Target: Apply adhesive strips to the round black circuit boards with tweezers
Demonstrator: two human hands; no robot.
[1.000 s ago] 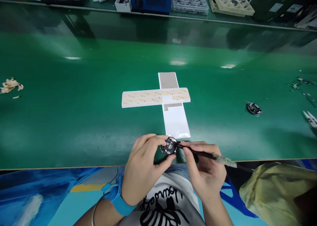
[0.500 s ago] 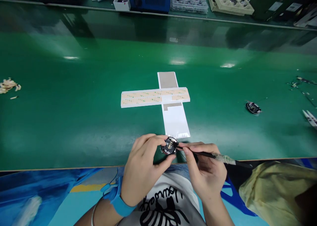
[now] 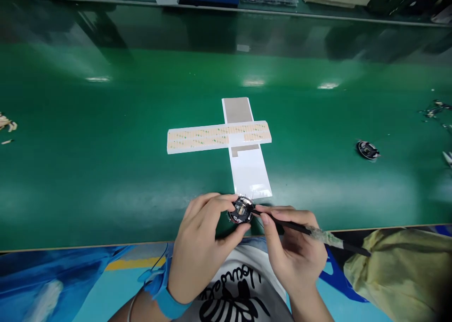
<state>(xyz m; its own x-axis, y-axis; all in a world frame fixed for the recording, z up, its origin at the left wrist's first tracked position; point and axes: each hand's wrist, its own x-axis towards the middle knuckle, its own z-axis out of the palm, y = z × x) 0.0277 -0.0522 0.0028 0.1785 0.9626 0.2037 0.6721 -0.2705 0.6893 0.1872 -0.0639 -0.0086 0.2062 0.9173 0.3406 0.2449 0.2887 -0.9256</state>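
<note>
Within the left grip, a round device seems rim-held.

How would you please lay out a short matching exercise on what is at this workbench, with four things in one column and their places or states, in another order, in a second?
Things:
1. left hand
2. right hand
3. patterned strip
4. loose round part

Places or states:
A. lying crosswise over the white sheet
B. holding the slim black tool
C. on the green tabletop, out to the right, with neither hand on it
D. holding the other round part at its edge

Right pairs: 1-D, 2-B, 3-A, 4-C
</note>
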